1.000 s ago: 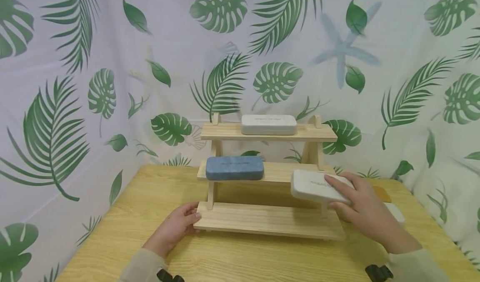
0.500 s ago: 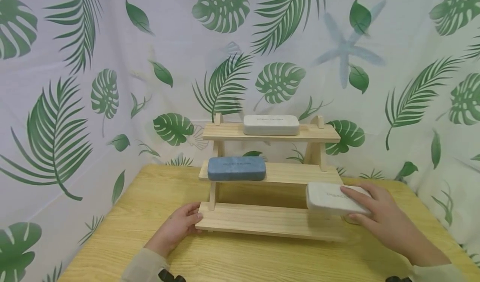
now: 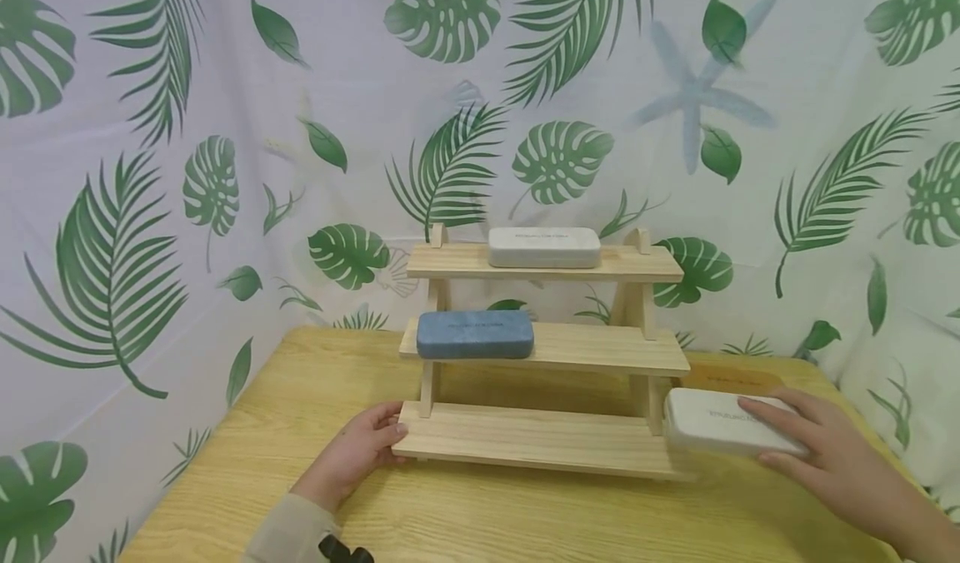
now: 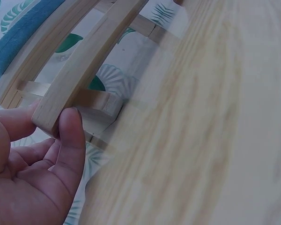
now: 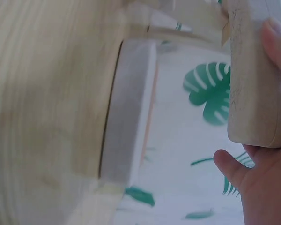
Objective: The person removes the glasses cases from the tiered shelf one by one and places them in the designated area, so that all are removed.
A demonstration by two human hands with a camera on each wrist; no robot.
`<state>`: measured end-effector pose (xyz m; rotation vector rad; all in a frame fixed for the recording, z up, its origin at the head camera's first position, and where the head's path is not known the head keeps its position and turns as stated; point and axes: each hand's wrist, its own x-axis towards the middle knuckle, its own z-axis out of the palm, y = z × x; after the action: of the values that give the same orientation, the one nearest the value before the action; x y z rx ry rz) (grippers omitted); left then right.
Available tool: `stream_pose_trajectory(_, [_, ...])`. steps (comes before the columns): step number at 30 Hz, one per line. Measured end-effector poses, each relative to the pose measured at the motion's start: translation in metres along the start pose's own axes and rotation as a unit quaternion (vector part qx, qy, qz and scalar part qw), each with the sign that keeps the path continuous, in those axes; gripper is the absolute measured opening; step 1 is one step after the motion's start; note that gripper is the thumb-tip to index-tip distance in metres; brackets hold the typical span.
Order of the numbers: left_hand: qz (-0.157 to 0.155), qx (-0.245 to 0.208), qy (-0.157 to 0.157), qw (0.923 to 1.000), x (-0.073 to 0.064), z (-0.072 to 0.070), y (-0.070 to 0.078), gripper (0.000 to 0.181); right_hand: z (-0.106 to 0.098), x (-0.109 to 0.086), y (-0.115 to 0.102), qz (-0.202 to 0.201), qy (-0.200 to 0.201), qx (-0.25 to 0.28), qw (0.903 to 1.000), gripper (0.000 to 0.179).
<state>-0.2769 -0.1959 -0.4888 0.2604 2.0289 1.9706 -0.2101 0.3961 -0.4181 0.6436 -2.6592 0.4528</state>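
Note:
My right hand [image 3: 832,455] grips a white glasses case [image 3: 727,421] by its right end, to the right of the three-tier wooden stand [image 3: 540,442]. In the right wrist view the thumb lies on the case's side. My left hand [image 3: 356,450] pinches the left end of the stand's bottom shelf between thumb and fingers, as the left wrist view shows up close. A blue glasses case [image 3: 475,336] lies on the left part of the middle shelf. Another white case [image 3: 543,248] lies on the top shelf.
On the table [image 3: 465,521], right of the stand, an orange case [image 3: 731,377] lies partly behind the held one. The right wrist view shows a further white case [image 5: 129,112] on the table. A leaf-printed cloth [image 3: 465,155] hangs behind.
My right hand has carried the white case rightward and down, from in front of the middle shelf to beside the stand. The left hand keeps its hold on the bottom shelf.

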Motion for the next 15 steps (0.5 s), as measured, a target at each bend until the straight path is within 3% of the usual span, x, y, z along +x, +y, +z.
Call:
stream_pose_trajectory(6, [0.002, 0.000, -0.002, 1.0000, 0.000, 0.000, 0.000, 0.062, -0.001, -0.016, 0.017, 0.043, -0.015, -0.013, 0.9989, 0.065])
stream_pose_trajectory(15, [0.001, 0.003, 0.000, 1.0000, -0.002, 0.001, 0.002, 0.061, 0.013, -0.034, 0.049, 0.038, -0.031, -0.030, 0.9984, 0.066])
